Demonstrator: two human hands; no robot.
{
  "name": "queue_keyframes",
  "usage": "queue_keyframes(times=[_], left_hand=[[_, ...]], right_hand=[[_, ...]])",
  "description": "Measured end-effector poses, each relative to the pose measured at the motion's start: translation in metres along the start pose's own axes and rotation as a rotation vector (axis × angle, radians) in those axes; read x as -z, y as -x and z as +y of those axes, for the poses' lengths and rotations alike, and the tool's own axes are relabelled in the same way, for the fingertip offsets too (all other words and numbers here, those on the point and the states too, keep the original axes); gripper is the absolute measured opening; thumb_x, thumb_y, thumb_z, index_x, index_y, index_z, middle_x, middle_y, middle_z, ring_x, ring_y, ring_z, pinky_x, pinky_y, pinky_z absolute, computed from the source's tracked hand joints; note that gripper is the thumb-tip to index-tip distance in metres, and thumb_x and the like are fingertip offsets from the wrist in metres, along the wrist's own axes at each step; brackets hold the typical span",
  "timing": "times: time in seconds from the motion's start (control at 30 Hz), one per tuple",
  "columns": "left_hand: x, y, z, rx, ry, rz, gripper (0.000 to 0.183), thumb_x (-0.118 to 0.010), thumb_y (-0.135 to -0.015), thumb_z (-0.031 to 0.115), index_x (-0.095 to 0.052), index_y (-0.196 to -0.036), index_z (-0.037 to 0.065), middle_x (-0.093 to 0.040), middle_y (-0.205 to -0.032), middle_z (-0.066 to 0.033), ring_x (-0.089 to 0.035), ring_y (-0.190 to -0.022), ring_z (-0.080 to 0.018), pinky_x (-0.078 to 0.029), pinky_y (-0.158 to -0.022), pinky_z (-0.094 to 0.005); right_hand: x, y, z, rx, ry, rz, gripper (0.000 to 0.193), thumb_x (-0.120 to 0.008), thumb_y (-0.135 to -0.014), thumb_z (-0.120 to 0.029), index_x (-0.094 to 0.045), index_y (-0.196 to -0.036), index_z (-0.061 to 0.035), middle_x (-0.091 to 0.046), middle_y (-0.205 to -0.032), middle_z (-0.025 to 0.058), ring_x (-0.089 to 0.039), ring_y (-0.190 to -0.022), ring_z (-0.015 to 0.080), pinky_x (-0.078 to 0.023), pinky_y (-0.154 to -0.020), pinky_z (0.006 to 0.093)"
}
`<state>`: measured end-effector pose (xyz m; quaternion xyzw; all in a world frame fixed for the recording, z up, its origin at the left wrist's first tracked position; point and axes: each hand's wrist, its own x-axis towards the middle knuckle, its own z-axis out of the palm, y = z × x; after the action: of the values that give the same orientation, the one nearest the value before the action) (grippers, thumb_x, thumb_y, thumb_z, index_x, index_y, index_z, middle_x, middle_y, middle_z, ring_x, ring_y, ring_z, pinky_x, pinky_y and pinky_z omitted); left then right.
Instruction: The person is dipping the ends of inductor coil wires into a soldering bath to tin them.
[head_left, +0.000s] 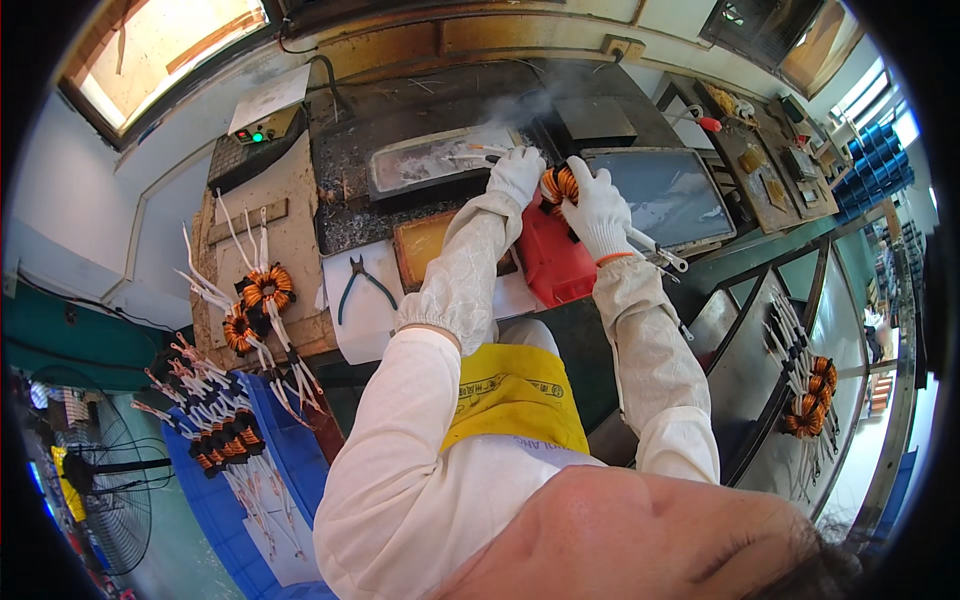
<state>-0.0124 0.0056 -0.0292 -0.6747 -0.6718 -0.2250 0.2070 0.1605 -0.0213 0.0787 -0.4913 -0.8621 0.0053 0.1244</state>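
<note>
My right hand (pixel 597 210), in a white glove, is closed round a copper-wound toroidal coil (pixel 559 184). White sleeved leads with ring ends (pixel 672 260) trail from beneath that hand on its right. To the left, my gloved left hand (pixel 517 174) is closed on other wire leads (pixel 478 152) of the coil. Those leads reach left over a rectangular solder pot (pixel 420 165) with a silvery, partly crusted surface. Smoke rises behind my hands. Under the coil sits a red plastic container (pixel 555 262), and the fingertips of my left hand are partly hidden.
Cutting pliers (pixel 362 287) lie on white paper beside an amber block in a tray (pixel 425 243). Two coils (pixel 268 288) rest on the left board. Several more fill a blue bin (pixel 285 440); others lie on a right-hand metal cart (pixel 808 400). A grey-topped tray (pixel 660 195) stands right.
</note>
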Motion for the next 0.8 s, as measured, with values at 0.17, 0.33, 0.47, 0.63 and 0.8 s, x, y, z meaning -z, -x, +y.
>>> queue_keyframes(times=[0.17,0.33,0.47,0.63,0.8], left_hand=[[0.002,-0.001,0.005,0.018,0.028,-0.024,0.010,-0.057,-0.085,0.019,-0.062,-0.093,0.015,-0.056,-0.100,-0.0065,-0.058,-0.101,-0.0254,-0.051,-0.084,-0.0370],[0.005,0.000,0.006,0.022,0.045,0.075,0.011,-0.058,-0.085,0.021,-0.060,-0.092,0.013,-0.057,-0.097,-0.0083,-0.058,-0.099,-0.0274,-0.050,-0.083,-0.0378],[0.010,-0.002,0.005,-0.014,0.038,0.076,0.011,-0.059,-0.084,0.020,-0.059,-0.091,0.011,-0.058,-0.096,-0.0091,-0.058,-0.098,-0.0280,-0.050,-0.083,-0.0381],[0.022,-0.001,0.010,0.020,0.084,0.125,0.015,-0.060,-0.082,0.018,-0.058,-0.093,0.008,-0.058,-0.105,-0.0113,-0.057,-0.104,-0.0301,-0.048,-0.090,-0.0406],[0.041,0.040,0.036,0.031,0.022,0.265,0.032,-0.057,-0.081,0.014,-0.061,-0.110,0.002,-0.053,-0.121,-0.0153,-0.048,-0.122,-0.0344,-0.041,-0.104,-0.0445]], right_hand=[[-0.004,0.000,0.005,-0.005,0.000,0.008,0.062,-0.071,-0.081,-0.027,-0.043,-0.136,-0.0271,-0.056,-0.105,0.0172,-0.066,-0.089,0.0375,-0.056,-0.073,0.0482],[-0.005,0.002,0.007,0.017,-0.016,0.037,0.063,-0.071,-0.081,-0.027,-0.043,-0.137,-0.0255,-0.056,-0.104,0.0174,-0.066,-0.088,0.0379,-0.056,-0.072,0.0485],[-0.006,0.002,0.009,0.027,-0.027,0.034,0.063,-0.071,-0.081,-0.028,-0.043,-0.137,-0.0248,-0.056,-0.104,0.0178,-0.066,-0.087,0.0380,-0.056,-0.071,0.0487],[-0.004,0.000,0.009,0.022,-0.023,-0.001,0.063,-0.070,-0.081,-0.030,-0.043,-0.137,-0.0243,-0.056,-0.105,0.0183,-0.066,-0.089,0.0383,-0.056,-0.072,0.0484],[0.007,0.001,0.013,0.019,-0.238,-0.078,0.062,-0.070,-0.080,-0.035,-0.044,-0.134,-0.0220,-0.058,-0.113,0.0220,-0.064,-0.100,0.0421,-0.054,-0.083,0.0491]])
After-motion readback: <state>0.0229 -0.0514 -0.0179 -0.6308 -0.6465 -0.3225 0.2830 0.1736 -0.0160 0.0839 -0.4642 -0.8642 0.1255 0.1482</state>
